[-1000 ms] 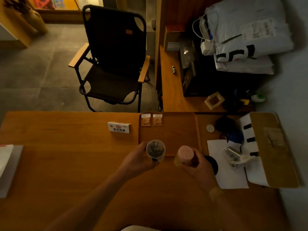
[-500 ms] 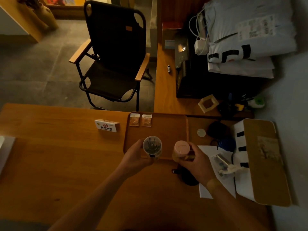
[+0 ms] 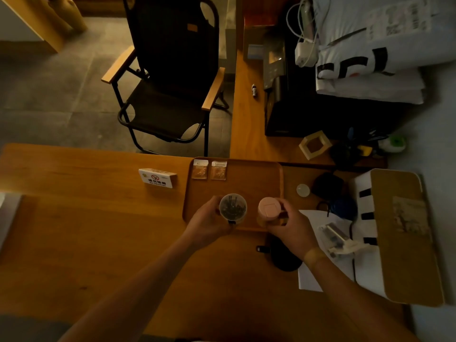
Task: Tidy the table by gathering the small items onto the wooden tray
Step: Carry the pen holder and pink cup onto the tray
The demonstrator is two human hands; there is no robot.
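Note:
A wooden tray (image 3: 256, 174) lies at the table's far edge, with two small sachets (image 3: 209, 169) in its far left corner. My left hand (image 3: 207, 223) grips a clear round jar (image 3: 233, 208) with dark sticks inside, over the tray's near left part. My right hand (image 3: 291, 230) grips a pink lidded container (image 3: 267, 210) at the tray's near right part. Whether either one rests on the tray I cannot tell. A white no-smoking sign block (image 3: 158, 177) stands left of the tray. A small round white lid (image 3: 303, 190) lies right of it.
A black oval object (image 3: 283, 262) lies by my right wrist on white paper (image 3: 313, 277). A white box with a cardboard flap (image 3: 399, 233), a clear packet (image 3: 338, 238) and dark pouches (image 3: 330, 186) crowd the right side. A black folding chair (image 3: 170, 95) stands beyond the table.
Both hands have carried the jar and the pink container forward from the tray's near rim to over its near part. The view has shifted a little.

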